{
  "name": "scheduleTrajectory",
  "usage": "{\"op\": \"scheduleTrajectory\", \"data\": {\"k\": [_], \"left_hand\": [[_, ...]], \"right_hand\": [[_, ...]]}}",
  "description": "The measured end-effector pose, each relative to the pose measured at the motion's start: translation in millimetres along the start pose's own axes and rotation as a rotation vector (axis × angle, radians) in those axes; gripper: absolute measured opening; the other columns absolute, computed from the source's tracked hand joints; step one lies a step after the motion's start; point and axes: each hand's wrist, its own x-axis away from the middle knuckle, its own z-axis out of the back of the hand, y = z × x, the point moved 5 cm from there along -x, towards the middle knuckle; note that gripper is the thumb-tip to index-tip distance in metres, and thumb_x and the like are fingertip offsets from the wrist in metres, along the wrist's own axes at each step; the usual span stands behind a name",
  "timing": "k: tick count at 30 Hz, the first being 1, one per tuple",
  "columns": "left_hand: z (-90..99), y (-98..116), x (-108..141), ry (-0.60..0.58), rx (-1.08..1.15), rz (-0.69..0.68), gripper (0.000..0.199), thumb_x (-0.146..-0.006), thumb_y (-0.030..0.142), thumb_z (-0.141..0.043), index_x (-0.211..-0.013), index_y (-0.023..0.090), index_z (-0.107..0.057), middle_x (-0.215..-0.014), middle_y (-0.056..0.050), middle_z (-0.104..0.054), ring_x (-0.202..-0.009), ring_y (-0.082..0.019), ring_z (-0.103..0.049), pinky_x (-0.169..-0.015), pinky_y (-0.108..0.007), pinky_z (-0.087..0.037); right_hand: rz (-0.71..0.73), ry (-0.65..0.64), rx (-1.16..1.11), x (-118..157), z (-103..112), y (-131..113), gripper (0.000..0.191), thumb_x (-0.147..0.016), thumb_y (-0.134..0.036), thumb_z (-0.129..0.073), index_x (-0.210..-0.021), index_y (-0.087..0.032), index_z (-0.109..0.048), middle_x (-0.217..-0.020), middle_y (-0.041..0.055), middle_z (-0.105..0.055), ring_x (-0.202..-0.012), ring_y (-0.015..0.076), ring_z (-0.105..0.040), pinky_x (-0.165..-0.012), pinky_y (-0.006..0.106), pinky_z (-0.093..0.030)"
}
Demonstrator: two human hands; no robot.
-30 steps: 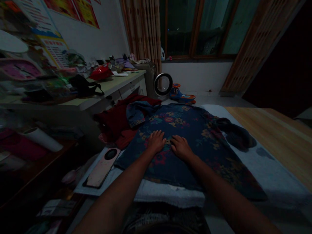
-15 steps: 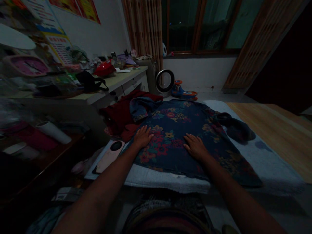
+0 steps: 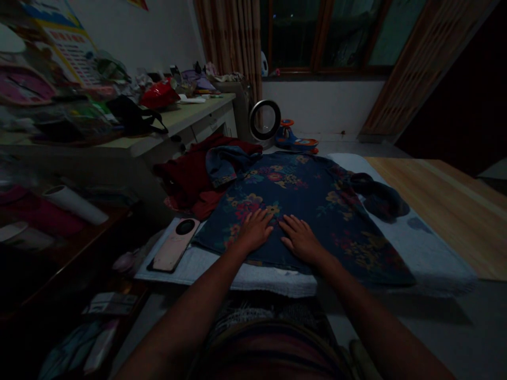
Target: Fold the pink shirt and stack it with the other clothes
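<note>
A dark blue floral garment [image 3: 295, 203], which looks like a shirt, lies spread over a pale cloth [image 3: 253, 278] on the table. My left hand [image 3: 255, 230] rests flat on its lower part, fingers stretched out. Close beside it, to the right, my right hand [image 3: 301, 238] also lies palm down on the fabric with its fingers apart. Neither hand grips anything. One sleeve [image 3: 382, 198] of the garment lies crumpled toward the right. The other side reaches up against a heap of red clothing [image 3: 190, 177] at the far left.
A phone [image 3: 177, 245] lies on the pale cloth left of the garment. Bare wood-grain tabletop [image 3: 447, 211] shows on the right. A cluttered desk [image 3: 186, 119] stands at the left, with a red bag [image 3: 159, 94] on it. Behind the table are a round fan [image 3: 265, 120] and a ride-on toy [image 3: 295, 140].
My left hand has slid right across the garment, and my right hand has shifted slightly left, so they are now closer together. The camera view has tilted down a little.
</note>
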Motion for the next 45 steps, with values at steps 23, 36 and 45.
{"op": "scheduleTrajectory", "data": {"k": [23, 36, 45], "left_hand": [[29.0, 37.7, 59.4, -0.25, 0.544, -0.232, 0.021, -0.075, 0.028, -0.072, -0.094, 0.024, -0.065, -0.121, -0.003, -0.054, -0.118, -0.024, -0.046, -0.107, -0.042, -0.031], [30.4, 40.8, 66.7, -0.173, 0.632, -0.204, 0.01, -0.085, 0.019, -0.056, -0.089, 0.018, -0.066, -0.089, -0.002, -0.061, -0.089, -0.016, -0.057, -0.082, -0.027, -0.043], [30.1, 45.3, 67.8, -0.295, 0.503, -0.273, 0.011, -0.083, 0.023, -0.058, -0.089, 0.018, -0.066, -0.089, -0.002, -0.065, -0.086, -0.016, -0.059, -0.074, -0.024, -0.043]], "right_hand": [[0.13, -0.09, -0.503, 56.2, 15.7, -5.9, 0.011, -0.083, -0.031, -0.065, -0.09, -0.022, -0.065, -0.147, 0.009, -0.045, -0.144, 0.0284, -0.027, -0.115, 0.054, -0.017], [0.14, -0.03, -0.706, 63.7, 27.1, -7.7, 0.018, -0.092, -0.032, -0.054, -0.088, -0.02, -0.066, -0.132, 0.0114, -0.055, -0.131, 0.0251, -0.044, -0.108, 0.044, -0.033], [0.131, -0.007, -0.652, 62.2, 24.3, -0.5, 0.025, -0.094, -0.03, -0.047, -0.095, -0.022, -0.07, -0.117, 0.0085, -0.066, -0.113, 0.0213, -0.059, -0.1, 0.039, -0.044]]}}
